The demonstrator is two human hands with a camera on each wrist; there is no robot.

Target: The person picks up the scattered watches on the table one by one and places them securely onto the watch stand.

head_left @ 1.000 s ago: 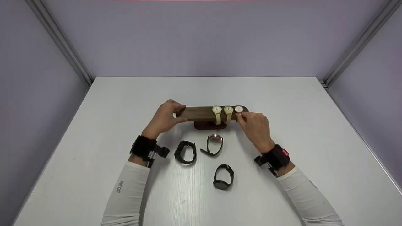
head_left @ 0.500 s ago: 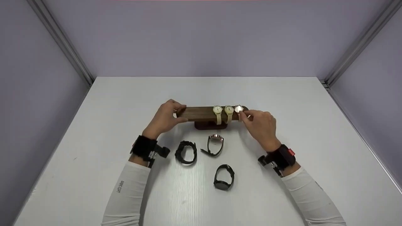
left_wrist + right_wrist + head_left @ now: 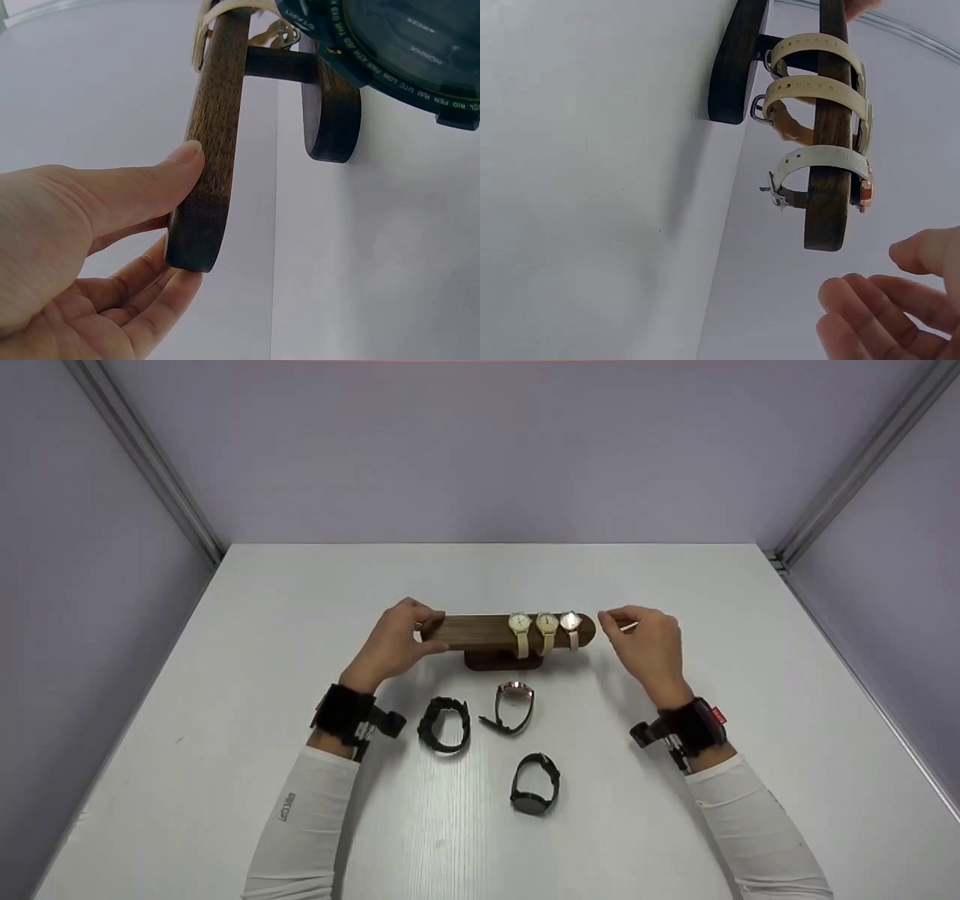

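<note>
Wooden watch stand (image 3: 487, 631) sits mid-table (image 3: 225, 660), a dark horizontal bar on a short post and rounded foot; everything below is placed against it. At its left end the left hand (image 3: 390, 645) grips the bar, thumb on the near face and fingers curled under and behind, as the left wrist view shows (image 3: 82, 225). The stand looks stiff and fairly solid, top-heavy on a narrow foot, so it would likely tip if pushed at one end; holding the bare left end steadies it well, since the polished wood may be somewhat slick. Toward the right half of the bar hang three watches: two cream-strapped watches (image 3: 532, 626) side by side, then a rose-gold watch (image 3: 571, 622) nearest the right end, its pale strap (image 3: 821, 161) buckled round the bar. These straps look soft and pliant, the cases small and probably easy to scratch; the strap sides seem the safer place to pinch. Just beyond the right end the right hand (image 3: 649, 641) hovers apart from the bar, fingers loosely bent and holding nothing. In front of the stand lie a black braided watch (image 3: 444, 724) to the left, a black-strapped watch with rose-gold case (image 3: 514, 705) at centre, and a black watch (image 3: 534, 784) nearest the person.
</note>
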